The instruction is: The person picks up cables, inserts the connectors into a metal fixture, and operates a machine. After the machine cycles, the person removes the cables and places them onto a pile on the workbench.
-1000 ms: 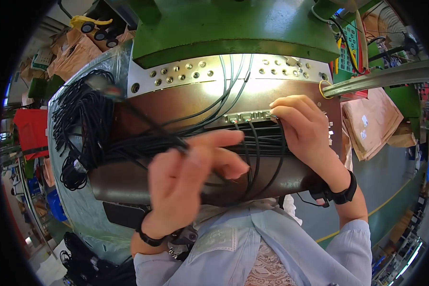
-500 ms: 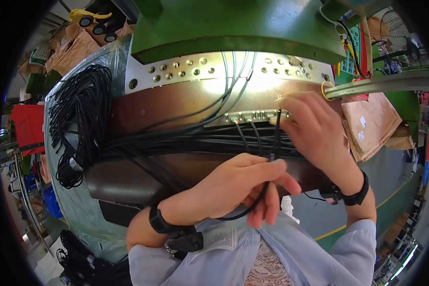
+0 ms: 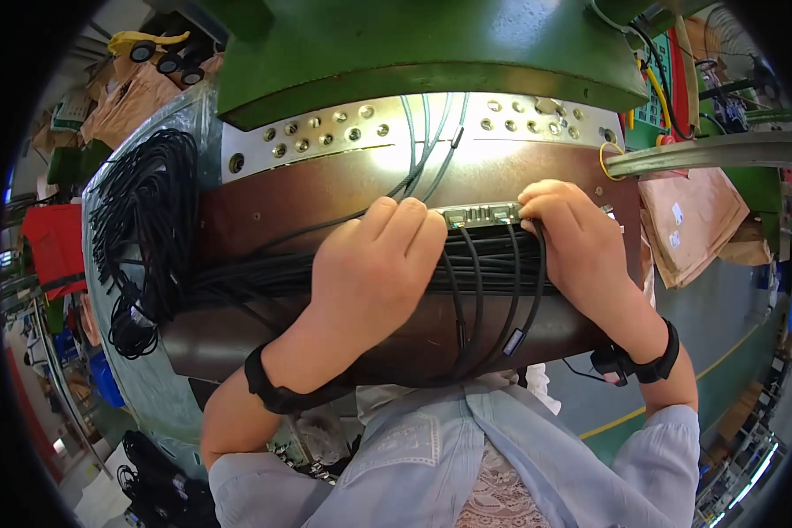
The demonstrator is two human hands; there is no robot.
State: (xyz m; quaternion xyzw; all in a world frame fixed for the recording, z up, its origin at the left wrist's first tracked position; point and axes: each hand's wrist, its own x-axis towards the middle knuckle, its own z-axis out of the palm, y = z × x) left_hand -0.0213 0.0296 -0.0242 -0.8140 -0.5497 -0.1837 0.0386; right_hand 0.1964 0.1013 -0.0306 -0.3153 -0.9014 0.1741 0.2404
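A narrow metal bar (image 3: pixel 480 215) with small recesses lies on the brown work surface, black cables running from its front edge. Over its left end my left hand (image 3: pixel 374 264) is closed, fingers curled down and their tips hidden. At the right end my right hand (image 3: pixel 576 233) pinches, thumb and fingers together, beside the end of a black cable (image 3: pixel 539 282). That cable loops down past the front edge of the surface and carries a small pale label (image 3: pixel 513 341). Under both hands a thick bundle of black cables (image 3: pixel 255 271) runs across the surface.
A green machine block (image 3: pixel 431 53) overhangs a drilled metal plate (image 3: pixel 326 128) behind. Thin cables (image 3: pixel 427 150) come out from beneath it. Coiled black cables (image 3: pixel 154 207) hang at the left. A metal rail (image 3: pixel 713 154) and brown paper (image 3: pixel 691 224) are at the right.
My left hand has gone from a loose cable near my body up to the bar's left end. My right hand has lowered to the bar's right end. Several cables now hang in front.
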